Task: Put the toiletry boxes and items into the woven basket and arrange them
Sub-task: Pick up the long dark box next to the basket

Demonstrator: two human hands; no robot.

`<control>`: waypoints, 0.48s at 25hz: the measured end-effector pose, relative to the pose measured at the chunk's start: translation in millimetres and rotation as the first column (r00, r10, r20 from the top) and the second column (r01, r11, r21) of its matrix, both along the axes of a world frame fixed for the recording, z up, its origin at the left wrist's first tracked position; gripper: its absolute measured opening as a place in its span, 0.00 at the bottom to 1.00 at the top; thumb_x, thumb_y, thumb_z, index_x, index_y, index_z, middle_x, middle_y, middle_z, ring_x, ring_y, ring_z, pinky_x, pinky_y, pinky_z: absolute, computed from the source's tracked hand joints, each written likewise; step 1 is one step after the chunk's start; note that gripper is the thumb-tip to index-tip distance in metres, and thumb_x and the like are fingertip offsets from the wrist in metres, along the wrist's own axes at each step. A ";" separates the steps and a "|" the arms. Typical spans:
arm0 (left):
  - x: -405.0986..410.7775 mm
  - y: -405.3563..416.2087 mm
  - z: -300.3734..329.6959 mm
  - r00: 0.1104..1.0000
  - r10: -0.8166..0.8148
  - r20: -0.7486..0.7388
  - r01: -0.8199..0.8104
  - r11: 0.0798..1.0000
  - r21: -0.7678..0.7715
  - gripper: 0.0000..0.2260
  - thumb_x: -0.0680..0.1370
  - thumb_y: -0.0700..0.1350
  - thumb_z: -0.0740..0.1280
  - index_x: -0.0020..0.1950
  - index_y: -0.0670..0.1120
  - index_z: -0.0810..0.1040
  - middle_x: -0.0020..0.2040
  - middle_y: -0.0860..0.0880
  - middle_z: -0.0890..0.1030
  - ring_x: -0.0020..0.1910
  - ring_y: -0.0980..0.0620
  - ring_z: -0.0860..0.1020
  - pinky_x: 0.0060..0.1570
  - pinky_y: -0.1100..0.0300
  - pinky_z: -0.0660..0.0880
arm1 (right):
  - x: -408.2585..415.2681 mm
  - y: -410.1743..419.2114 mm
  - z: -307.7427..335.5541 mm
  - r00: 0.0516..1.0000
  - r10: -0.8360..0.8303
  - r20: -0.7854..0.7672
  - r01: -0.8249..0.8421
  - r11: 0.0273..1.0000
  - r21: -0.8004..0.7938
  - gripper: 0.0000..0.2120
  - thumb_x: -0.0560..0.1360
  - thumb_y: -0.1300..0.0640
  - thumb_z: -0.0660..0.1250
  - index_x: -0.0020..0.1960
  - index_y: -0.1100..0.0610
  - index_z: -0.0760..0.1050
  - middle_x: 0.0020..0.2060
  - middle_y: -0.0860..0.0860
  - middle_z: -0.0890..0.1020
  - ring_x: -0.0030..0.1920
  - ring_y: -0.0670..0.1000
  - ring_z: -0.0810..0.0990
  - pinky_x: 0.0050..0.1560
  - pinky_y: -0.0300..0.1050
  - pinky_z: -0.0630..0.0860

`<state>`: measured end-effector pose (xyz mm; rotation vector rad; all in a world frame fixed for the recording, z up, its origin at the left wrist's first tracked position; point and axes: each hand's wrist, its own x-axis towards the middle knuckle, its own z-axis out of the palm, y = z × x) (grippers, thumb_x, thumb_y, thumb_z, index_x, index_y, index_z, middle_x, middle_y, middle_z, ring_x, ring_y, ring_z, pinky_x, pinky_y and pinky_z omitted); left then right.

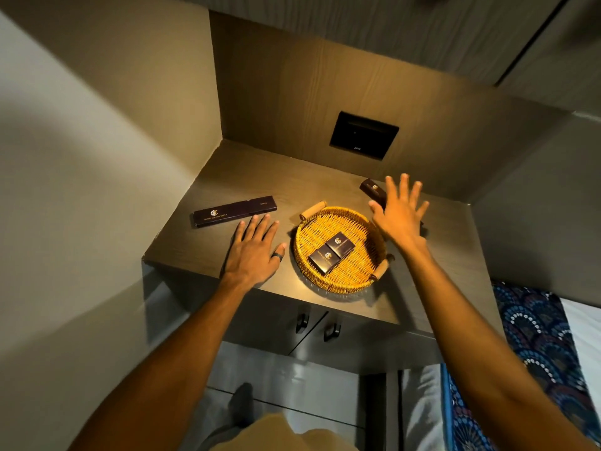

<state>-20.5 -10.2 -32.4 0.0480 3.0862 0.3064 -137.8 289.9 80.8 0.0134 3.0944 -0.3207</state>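
With two small boxes [331, 253] already lying in the basket [338, 249], we spread our right hand [401, 216] wide and empty over the dark box [372, 189] behind it, likely to grab it, while our flat, empty left hand [255, 247] nears the long box [234, 210] to its left.
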 end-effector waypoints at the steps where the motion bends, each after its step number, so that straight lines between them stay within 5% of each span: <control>1: -0.5 0.1 -0.6 1.000 0.001 -0.007 -0.001 1.000 -0.001 0.31 0.85 0.64 0.43 0.85 0.52 0.46 0.86 0.48 0.47 0.84 0.46 0.43 0.81 0.45 0.38 | -6.0 1.0 1.9 0.986 -0.148 0.079 0.148 0.989 -0.001 0.37 0.84 0.41 0.56 0.86 0.53 0.46 0.85 0.58 0.41 0.84 0.65 0.36 0.79 0.76 0.42; 5: -1.4 -1.8 -4.8 1.000 0.010 -0.019 -0.010 1.000 0.009 0.31 0.84 0.64 0.42 0.85 0.53 0.46 0.86 0.48 0.48 0.84 0.47 0.44 0.81 0.45 0.39 | -24.6 2.0 1.1 0.890 -0.295 0.348 0.318 0.948 -0.008 0.36 0.85 0.43 0.54 0.86 0.54 0.41 0.84 0.59 0.37 0.83 0.67 0.35 0.79 0.77 0.42; 10: -3.0 -1.6 -5.4 0.999 0.021 -0.027 -0.021 1.000 0.012 0.32 0.83 0.65 0.42 0.85 0.53 0.48 0.86 0.49 0.49 0.84 0.47 0.45 0.81 0.45 0.41 | -34.6 1.4 -9.2 0.891 -0.328 0.314 0.346 0.938 -0.002 0.24 0.81 0.58 0.64 0.76 0.57 0.67 0.74 0.64 0.70 0.77 0.68 0.66 0.74 0.73 0.64; 12: -2.4 -2.0 -4.3 0.999 0.023 -0.024 -0.023 1.000 0.015 0.31 0.83 0.65 0.43 0.85 0.53 0.48 0.86 0.49 0.49 0.84 0.47 0.45 0.81 0.44 0.41 | -37.2 12.5 -6.4 0.931 -0.289 0.221 0.313 0.946 -0.081 0.22 0.81 0.60 0.66 0.74 0.58 0.72 0.69 0.63 0.75 0.72 0.66 0.72 0.73 0.69 0.69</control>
